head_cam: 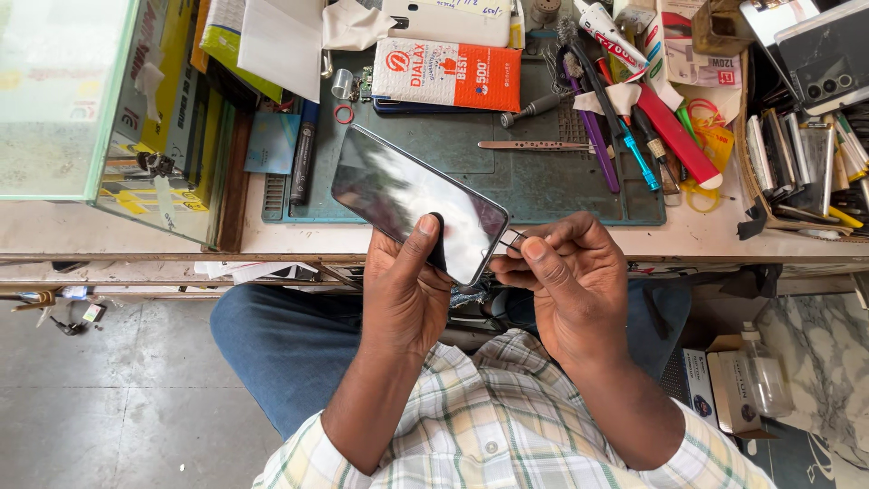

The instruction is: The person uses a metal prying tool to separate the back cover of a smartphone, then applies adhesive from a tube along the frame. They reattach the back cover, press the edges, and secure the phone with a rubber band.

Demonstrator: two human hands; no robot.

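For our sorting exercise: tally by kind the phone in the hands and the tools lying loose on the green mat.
Phone, held in left hand: 1
Tweezers: 1
Screwdriver, grey: 1
Rubber ring, red: 1
Total: 4

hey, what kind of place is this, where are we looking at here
Most likely a small phone repair bench. The left hand holds a smartphone while the right hand works at its edge. A green work mat carries tweezers and screwdrivers, and a tray of phones and parts sits beside it.

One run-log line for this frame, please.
left hand: holds phone, thumb on screen | right hand: pinches small part at phone edge | mat: tweezers
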